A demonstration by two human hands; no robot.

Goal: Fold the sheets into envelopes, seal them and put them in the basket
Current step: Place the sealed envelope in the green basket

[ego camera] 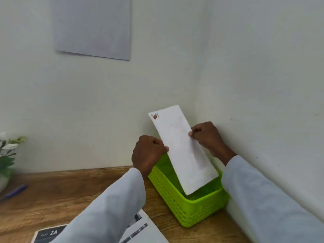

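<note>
A long white envelope with a small red mark at its top left corner stands tilted above the lime-green perforated basket. Its lower end reaches down inside the basket's opening. My left hand pinches the envelope's left edge with curled fingers. My right hand pinches its right edge a little higher up. The basket sits on the wooden table in the corner against the wall, and what lies on its floor is hidden by the envelope.
Printed sheets lie at the table's front edge under my left sleeve. A blue pen and a potted plant are at the far left. A grey sheet hangs on the wall.
</note>
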